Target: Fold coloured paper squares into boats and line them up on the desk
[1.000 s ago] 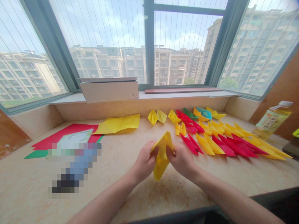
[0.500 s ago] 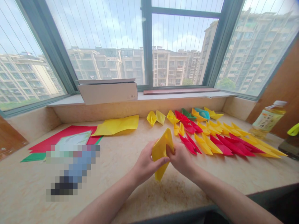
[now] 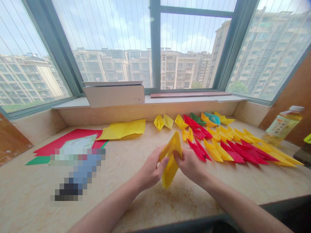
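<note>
A folded piece of yellow paper (image 3: pixel 171 168) is held upright above the stone ledge, between both hands. My left hand (image 3: pixel 153 166) grips its left side, the thumb lying across the near face. My right hand (image 3: pixel 191 163) closes on its right edge, with the thumb against the paper and the other fingers partly hidden. Behind and to the right stand several folded paper boats: red boats (image 3: pixel 246 152), yellow boats (image 3: pixel 216 149), a green boat (image 3: pixel 197 119) and a blue boat (image 3: pixel 213 118).
At left lie a yellow sheet (image 3: pixel 122 130), red paper (image 3: pixel 57 142), green paper (image 3: pixel 39 160) and a pixelated item (image 3: pixel 80 174). A white box (image 3: pixel 116 95) sits on the sill. At right stands a drink bottle (image 3: pixel 284 124), near a dark object with a yellow-green part.
My left thumb has lifted from the paper's lower middle and shifted up and left. Both hands still hold the yellow paper. The whole view has moved slightly.
</note>
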Action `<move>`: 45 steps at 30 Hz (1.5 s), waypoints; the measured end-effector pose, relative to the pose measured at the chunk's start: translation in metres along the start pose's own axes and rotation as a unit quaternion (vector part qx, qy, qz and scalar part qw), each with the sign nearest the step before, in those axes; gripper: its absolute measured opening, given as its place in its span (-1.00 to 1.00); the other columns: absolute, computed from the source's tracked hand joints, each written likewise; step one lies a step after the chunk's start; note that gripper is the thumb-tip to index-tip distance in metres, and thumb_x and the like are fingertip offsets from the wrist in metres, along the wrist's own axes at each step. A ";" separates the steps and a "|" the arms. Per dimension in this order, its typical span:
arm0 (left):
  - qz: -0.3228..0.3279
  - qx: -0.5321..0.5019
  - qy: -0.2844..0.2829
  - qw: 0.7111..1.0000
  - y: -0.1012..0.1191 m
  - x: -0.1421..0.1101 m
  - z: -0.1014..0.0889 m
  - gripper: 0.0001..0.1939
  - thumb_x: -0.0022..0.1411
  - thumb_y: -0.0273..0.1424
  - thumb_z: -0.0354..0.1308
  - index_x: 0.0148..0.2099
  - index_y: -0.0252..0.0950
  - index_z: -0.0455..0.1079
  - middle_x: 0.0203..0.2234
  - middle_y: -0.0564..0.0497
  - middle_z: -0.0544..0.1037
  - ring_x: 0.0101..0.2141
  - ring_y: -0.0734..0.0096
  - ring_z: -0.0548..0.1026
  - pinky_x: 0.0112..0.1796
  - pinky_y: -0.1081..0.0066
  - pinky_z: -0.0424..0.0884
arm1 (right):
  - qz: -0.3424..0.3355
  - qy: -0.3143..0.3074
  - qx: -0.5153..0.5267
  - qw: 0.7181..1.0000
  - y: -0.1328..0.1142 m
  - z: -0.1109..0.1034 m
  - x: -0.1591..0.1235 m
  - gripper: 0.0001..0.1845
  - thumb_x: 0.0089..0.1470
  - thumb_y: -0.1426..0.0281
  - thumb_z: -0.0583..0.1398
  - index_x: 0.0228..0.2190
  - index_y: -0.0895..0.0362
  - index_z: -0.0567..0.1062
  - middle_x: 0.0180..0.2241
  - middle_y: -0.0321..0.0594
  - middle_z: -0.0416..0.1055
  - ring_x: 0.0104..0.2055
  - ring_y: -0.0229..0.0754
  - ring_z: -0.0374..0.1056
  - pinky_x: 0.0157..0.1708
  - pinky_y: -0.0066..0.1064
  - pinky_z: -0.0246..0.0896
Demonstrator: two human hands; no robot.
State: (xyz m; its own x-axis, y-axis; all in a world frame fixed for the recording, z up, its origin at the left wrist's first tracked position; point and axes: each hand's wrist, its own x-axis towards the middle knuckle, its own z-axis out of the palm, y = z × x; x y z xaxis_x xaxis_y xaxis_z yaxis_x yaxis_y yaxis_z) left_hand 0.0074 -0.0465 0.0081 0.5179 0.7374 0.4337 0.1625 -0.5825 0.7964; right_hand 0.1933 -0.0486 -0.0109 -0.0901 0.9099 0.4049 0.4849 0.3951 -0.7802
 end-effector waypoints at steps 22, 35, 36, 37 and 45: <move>-0.053 -0.049 0.039 0.997 0.000 0.000 0.007 -0.58 0.28 -0.21 0.22 0.13 -0.28 0.38 0.09 -0.19 0.47 0.06 0.05 0.43 0.08 0.15 0.32 | -0.033 -0.010 0.014 0.999 -0.012 -0.003 0.000 -0.87 0.19 0.43 0.10 -0.40 0.10 0.40 -0.46 -0.27 0.43 -0.47 -0.21 0.31 -0.52 -0.42 0.15; -0.128 -0.263 0.070 0.954 -0.001 0.005 0.003 -0.50 0.31 -0.12 0.17 0.15 -0.33 0.36 0.04 -0.20 0.52 0.05 0.11 0.47 0.04 0.24 0.35 | 0.011 -0.058 0.142 0.988 -0.011 -0.001 -0.002 -0.43 0.27 0.23 0.13 0.25 0.04 0.17 -0.16 -0.16 0.48 -0.56 -0.32 0.32 -0.49 -0.41 0.34; -0.135 -0.266 0.072 0.952 -0.001 0.005 0.003 -0.53 0.32 -0.13 0.16 0.12 -0.33 0.39 -0.01 -0.18 0.55 0.01 0.13 0.49 0.00 0.27 0.37 | 0.013 -0.062 0.154 0.986 -0.011 -0.001 -0.001 -0.43 0.28 0.19 0.13 0.24 0.05 0.19 -0.17 -0.15 0.48 -0.54 -0.30 0.33 -0.50 -0.42 0.32; -0.143 -0.266 0.075 0.950 -0.002 0.005 0.003 -0.56 0.31 -0.14 0.17 0.09 -0.34 0.42 -0.07 -0.16 0.57 -0.05 0.16 0.51 -0.06 0.30 0.39 | 0.014 -0.067 0.167 0.984 -0.011 -0.002 -0.001 -0.45 0.28 0.16 0.13 0.22 0.06 0.23 -0.18 -0.15 0.48 -0.51 -0.28 0.35 -0.49 -0.42 0.31; -0.186 -0.271 0.016 0.944 0.011 0.007 0.004 -0.59 0.29 -0.20 0.19 0.10 -0.31 0.44 -0.32 -0.05 0.57 -0.40 0.39 0.46 -0.37 0.46 0.35 | 0.085 -0.090 0.333 0.935 -0.004 -0.006 0.009 -0.46 0.27 -0.01 0.09 0.03 0.13 0.45 -0.12 -0.10 0.44 -0.54 -0.35 0.37 -0.53 -0.45 0.25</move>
State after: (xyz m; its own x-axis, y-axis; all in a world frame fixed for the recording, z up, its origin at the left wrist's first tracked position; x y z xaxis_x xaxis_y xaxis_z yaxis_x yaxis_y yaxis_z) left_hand 0.0162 -0.0488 0.0179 0.4826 0.8716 0.0867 -0.1297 -0.0267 0.9912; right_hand 0.1959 -0.0430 -0.0008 -0.2357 0.9495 0.2070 -0.1386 0.1779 -0.9742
